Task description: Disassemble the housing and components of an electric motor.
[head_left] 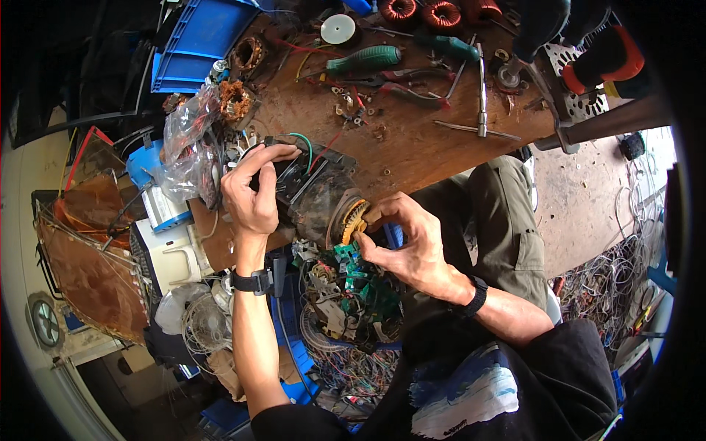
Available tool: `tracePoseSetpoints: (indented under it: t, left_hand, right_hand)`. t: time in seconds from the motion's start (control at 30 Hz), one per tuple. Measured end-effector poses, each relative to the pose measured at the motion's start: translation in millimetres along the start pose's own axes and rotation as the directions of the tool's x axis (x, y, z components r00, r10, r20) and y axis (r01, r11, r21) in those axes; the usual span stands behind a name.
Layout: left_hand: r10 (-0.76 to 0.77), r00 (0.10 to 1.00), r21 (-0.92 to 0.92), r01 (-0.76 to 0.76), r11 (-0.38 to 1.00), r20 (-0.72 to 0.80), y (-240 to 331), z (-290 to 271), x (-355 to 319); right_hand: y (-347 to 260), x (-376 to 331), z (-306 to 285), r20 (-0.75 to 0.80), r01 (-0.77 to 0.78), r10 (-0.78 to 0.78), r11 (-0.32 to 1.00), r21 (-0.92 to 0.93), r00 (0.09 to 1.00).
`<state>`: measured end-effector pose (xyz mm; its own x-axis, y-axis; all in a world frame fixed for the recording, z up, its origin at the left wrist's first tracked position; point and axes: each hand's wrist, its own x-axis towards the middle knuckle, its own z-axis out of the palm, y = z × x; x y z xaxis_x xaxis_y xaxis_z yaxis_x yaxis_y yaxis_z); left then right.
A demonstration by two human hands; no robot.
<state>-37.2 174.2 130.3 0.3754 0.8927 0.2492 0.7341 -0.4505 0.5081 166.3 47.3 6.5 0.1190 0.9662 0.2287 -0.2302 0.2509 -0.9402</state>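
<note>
A dark, grimy machine housing (316,204) with a round end lies at the front edge of the wooden bench, green and red wires rising from it. My left hand (254,192) curls over its far left part, fingers bent and thumb against it. At the round end sits a yellow-orange ring with a toothed or ribbed rim (355,222). My right hand (408,239) pinches this ring between thumb and fingers from the right. Whether the ring is loose from the housing I cannot tell. The fingertips of my left hand are partly lost against the dark parts.
On the bench (412,154) lie a green-handled screwdriver (364,59), red-handled pliers (412,88), a socket wrench (482,95) and small nuts. Copper coils (441,13) stand at the back. Below my hands is a heap of green circuit boards (368,287). A blue bin (198,44) stands back left.
</note>
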Motion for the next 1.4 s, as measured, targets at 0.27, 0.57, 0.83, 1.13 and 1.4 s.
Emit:
tracePoseSetpoints:
  t: [0.27, 0.57, 0.83, 1.13, 1.4]
  left_hand:
    - [0.037, 0.998, -0.035, -0.039, 0.999, -0.043, -1.6, 0.8, 1.1]
    - [0.065, 0.99, -0.024, -0.069, 0.997, -0.127, -7.5, 5.2, -2.1]
    - [0.022, 0.992, 0.038, -0.018, 0.999, -0.126, -8.6, 4.8, -6.3]
    - [0.029, 0.991, 0.169, -0.007, 0.986, -0.133, -12.5, 5.2, -5.0]
    - [0.043, 0.981, 0.185, -0.007, 0.983, -0.188, -16.3, 9.2, -8.6]
  right_hand:
    - [5.1, -6.4, 8.0, -0.011, -0.118, 0.121, 0.982, 0.148, 0.993]
    - [-0.5, -11.0, -6.3, 0.036, -0.137, 0.133, 0.979, 0.149, 0.99]
    - [-11.6, -2.8, -0.3, 0.15, -0.079, 0.108, 0.979, -0.188, 0.983]
    - [-17.2, 7.3, 0.8, 0.159, 0.076, -0.006, 0.896, -0.438, 0.987]
    - [-37.8, 24.5, 18.9, 0.281, 0.318, -0.178, 0.729, -0.606, 0.943]
